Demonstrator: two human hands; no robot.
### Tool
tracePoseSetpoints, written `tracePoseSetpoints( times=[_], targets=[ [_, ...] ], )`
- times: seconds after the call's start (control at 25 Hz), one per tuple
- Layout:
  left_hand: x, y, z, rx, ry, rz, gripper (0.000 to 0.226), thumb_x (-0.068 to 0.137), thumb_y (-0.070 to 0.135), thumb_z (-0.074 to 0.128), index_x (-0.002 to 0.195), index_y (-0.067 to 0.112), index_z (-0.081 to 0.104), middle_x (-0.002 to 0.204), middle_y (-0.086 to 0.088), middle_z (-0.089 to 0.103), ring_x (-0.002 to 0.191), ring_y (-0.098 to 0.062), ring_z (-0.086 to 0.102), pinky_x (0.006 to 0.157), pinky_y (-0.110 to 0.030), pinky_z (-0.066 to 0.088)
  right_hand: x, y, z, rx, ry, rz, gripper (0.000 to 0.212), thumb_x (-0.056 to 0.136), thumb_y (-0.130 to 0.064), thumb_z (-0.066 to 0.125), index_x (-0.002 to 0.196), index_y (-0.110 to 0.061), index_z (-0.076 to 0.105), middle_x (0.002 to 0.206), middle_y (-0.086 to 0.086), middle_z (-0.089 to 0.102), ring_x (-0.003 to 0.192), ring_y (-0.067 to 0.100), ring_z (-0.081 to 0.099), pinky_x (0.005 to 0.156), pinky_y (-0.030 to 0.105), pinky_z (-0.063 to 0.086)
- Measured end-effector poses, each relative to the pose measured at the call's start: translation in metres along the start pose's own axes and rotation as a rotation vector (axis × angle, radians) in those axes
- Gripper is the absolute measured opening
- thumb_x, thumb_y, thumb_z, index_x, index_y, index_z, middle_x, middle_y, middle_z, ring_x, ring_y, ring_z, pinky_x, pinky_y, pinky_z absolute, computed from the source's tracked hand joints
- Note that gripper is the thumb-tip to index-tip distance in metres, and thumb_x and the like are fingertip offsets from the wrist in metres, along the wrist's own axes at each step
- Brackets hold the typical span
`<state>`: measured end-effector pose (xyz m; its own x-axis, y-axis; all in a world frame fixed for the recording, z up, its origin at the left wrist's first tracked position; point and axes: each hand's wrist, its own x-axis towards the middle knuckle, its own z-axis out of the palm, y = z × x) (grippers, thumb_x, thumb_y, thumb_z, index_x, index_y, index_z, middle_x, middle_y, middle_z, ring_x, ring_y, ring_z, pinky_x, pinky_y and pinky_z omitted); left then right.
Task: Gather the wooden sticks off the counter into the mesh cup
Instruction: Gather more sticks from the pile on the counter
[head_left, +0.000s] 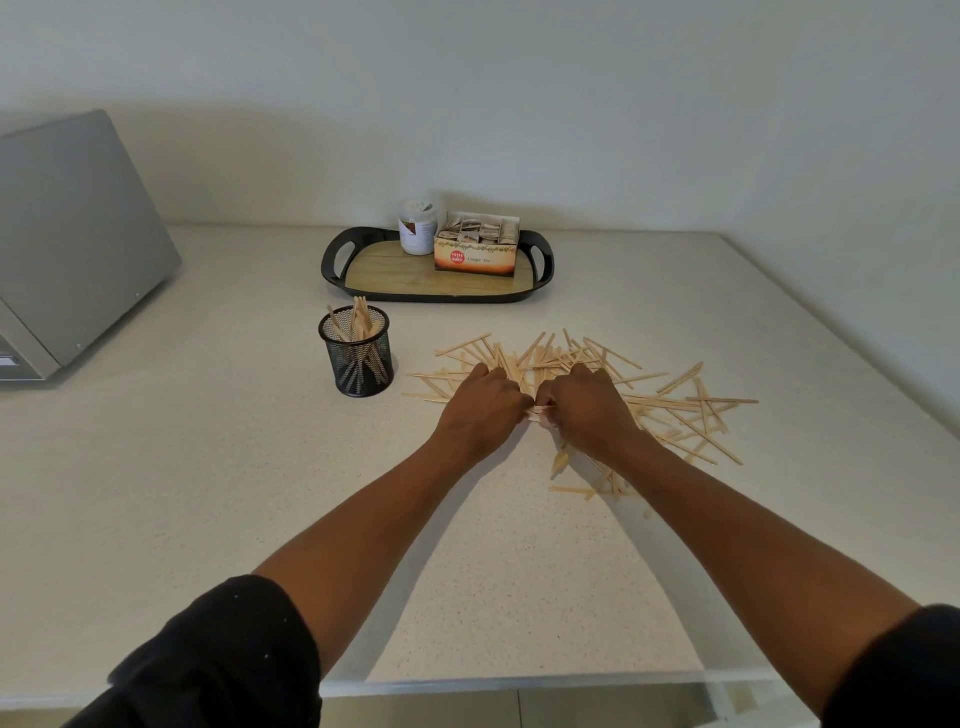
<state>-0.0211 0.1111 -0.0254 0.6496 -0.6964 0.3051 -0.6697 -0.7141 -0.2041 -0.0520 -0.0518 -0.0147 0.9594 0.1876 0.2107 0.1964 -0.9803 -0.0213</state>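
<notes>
A scattered pile of thin wooden sticks lies on the pale counter, right of centre. The black mesh cup stands upright to the left of the pile, with several sticks leaning inside it. My left hand and my right hand are side by side in the middle of the pile, fingers curled down. Between them they hold a small bundle of sticks, of which only the near ends show.
A black tray with a wooden floor sits at the back, carrying a white jar and an open tea box. A grey appliance fills the left side. The counter's front edge runs below my forearms.
</notes>
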Motion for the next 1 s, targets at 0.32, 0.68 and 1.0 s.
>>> tracePoseSetpoints(
  times=[0.32,0.68,1.0],
  targets=[
    [0.011,-0.011,-0.014,-0.046,-0.007,-0.074,0.021,0.096,0.021,0.054,0.107,0.024,0.071,0.097,-0.002,0.071,0.096,-0.024,0.058,0.088,-0.037,0.037,0.010,-0.004,-0.009,-0.040,0.059,0.005,0.021,0.092,-0.029,0.058,0.111,-0.024,0.066,0.106,0.000,0.069,0.109,0.024,0.052,0.088,0.042,0.037],
    [0.016,-0.028,-0.020,-0.197,0.068,-0.202,0.021,0.095,0.017,0.051,0.082,0.022,0.067,0.074,0.000,0.064,0.073,-0.019,0.047,0.073,-0.032,0.033,-0.027,-0.016,-0.008,0.159,0.469,0.032,0.022,0.099,-0.030,0.046,0.088,-0.016,0.058,0.072,-0.002,0.058,0.063,0.016,0.053,0.053,0.031,0.045],
    [0.031,-0.022,-0.032,-0.300,0.125,-0.281,0.023,0.094,0.026,0.055,0.072,0.022,0.063,0.064,0.004,0.060,0.064,-0.020,0.050,0.069,-0.033,0.040,-0.017,-0.015,0.009,0.504,0.367,0.283,0.045,0.098,-0.043,0.041,0.071,-0.012,0.060,0.063,0.001,0.063,0.058,0.018,0.059,0.056,0.040,0.050]
  ],
)
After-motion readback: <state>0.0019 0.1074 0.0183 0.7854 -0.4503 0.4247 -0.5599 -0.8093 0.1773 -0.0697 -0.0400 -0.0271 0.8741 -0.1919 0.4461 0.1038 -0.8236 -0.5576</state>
